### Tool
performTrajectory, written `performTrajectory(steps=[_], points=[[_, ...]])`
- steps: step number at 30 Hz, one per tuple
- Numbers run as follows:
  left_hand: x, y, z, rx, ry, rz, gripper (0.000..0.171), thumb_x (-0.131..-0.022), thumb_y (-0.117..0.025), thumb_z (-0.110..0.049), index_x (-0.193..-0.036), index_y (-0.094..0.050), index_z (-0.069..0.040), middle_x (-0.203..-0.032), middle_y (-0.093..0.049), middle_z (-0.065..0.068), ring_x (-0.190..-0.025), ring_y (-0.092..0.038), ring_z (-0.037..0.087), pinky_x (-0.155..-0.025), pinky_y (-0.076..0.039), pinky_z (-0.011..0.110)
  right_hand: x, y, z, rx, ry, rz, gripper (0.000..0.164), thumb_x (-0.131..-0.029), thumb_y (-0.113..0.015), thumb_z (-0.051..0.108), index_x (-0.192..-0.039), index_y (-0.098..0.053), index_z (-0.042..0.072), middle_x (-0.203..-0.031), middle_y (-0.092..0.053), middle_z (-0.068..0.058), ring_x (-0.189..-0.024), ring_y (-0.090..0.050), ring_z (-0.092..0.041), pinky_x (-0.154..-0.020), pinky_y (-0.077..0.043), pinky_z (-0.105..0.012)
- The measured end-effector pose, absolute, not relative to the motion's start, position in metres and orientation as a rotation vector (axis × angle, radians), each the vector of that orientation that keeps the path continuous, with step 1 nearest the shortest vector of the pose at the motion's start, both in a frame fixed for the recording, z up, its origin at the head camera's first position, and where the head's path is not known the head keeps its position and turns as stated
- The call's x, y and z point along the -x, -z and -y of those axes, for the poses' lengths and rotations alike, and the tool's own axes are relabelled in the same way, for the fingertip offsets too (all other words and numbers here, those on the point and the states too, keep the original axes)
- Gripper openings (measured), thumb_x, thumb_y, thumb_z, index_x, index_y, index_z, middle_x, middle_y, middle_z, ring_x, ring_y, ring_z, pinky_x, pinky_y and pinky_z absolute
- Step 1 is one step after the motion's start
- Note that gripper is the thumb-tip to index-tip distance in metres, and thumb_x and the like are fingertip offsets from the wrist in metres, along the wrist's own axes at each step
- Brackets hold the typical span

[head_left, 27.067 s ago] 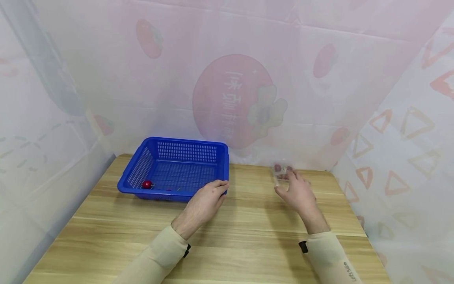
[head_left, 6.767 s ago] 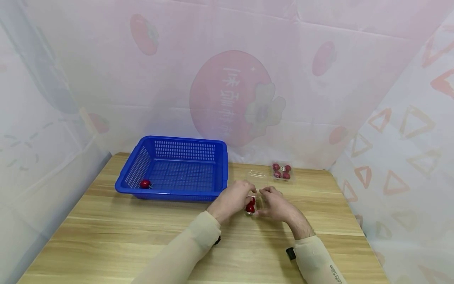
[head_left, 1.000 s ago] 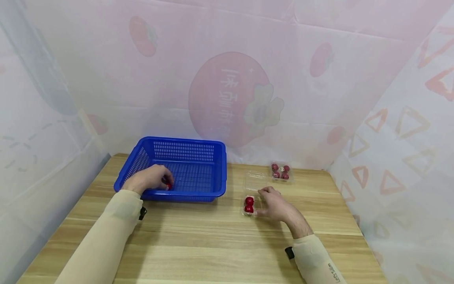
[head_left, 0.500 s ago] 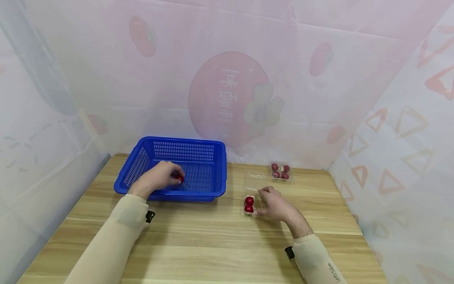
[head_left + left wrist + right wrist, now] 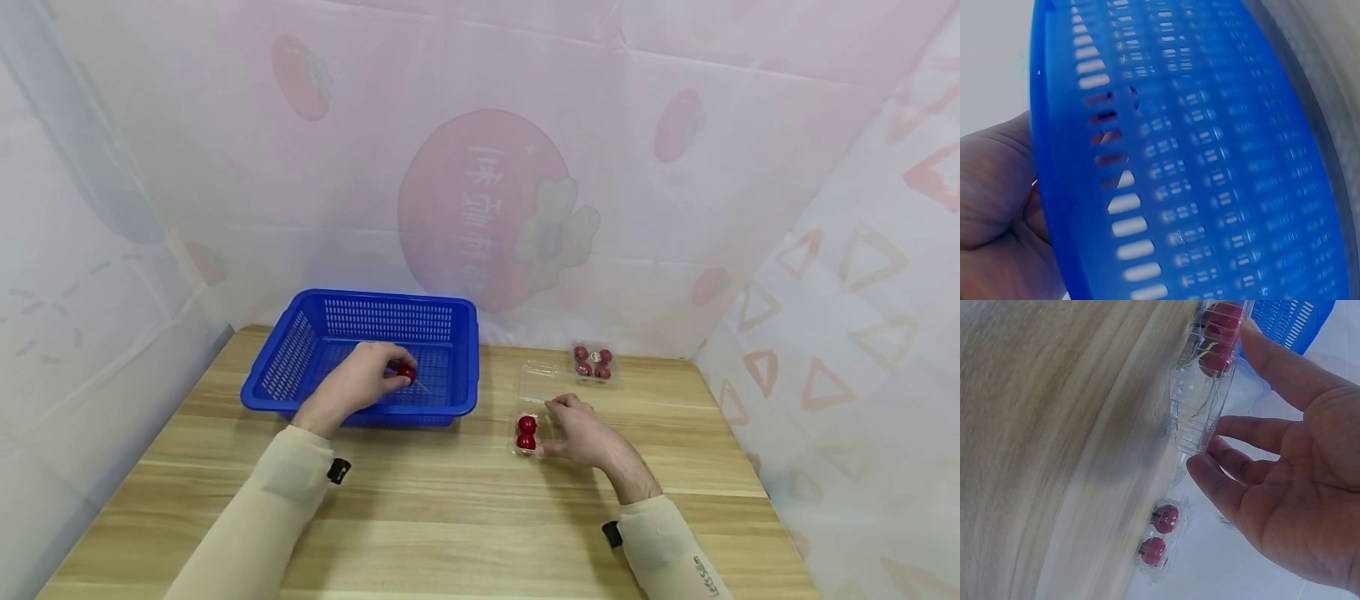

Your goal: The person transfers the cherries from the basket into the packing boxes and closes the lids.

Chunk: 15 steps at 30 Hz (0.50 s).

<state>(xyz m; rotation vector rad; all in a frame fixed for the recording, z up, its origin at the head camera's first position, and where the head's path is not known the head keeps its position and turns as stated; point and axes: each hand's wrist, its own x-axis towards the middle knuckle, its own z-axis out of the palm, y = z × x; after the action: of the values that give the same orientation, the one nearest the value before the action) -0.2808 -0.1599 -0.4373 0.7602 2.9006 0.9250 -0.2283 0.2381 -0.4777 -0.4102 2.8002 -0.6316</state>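
My left hand pinches a red cherry with a thin stem over the inside of the blue plastic basket. In the left wrist view the basket's slotted wall covers most of the fingers and the cherry. My right hand holds a clear plastic box by its right side, thumb at one end and fingertips at the other. Two cherries sit at the left side of that box, their stems lying across it. Its clear lid is folded back, away from the person.
A closed clear box of several cherries, with a small round label, stands at the back right of the wooden table. Behind it hangs a printed cloth wall, with more cloth at both sides.
Over the last second my left hand has picked the cherry up and carried it rightward across the basket. The right hand has stayed at the box. Much earlier, the opened box was not in sight.
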Motion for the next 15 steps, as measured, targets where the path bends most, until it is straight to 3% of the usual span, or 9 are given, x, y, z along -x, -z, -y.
performTrajectory(steps=[15], points=[[0.266, 0.437, 0.124, -0.714, -1.105, -2.931, 0.021, -0.107, -0.085, -0.004, -0.129, -0.086, -0.003, -0.129, -0.086, 0.017, -0.117, -0.085, 0.035, -0.100, -0.074, 0.049, 0.228, 0.479, -0.238, 0.418, 0.632, -2.808, 0.089, -0.099, -0.098, 0.026, -0.165, -0.055, -0.015, -0.167, -0.055, -0.036, -0.152, -0.058, -0.055, -0.131, -0.052, -0.069]])
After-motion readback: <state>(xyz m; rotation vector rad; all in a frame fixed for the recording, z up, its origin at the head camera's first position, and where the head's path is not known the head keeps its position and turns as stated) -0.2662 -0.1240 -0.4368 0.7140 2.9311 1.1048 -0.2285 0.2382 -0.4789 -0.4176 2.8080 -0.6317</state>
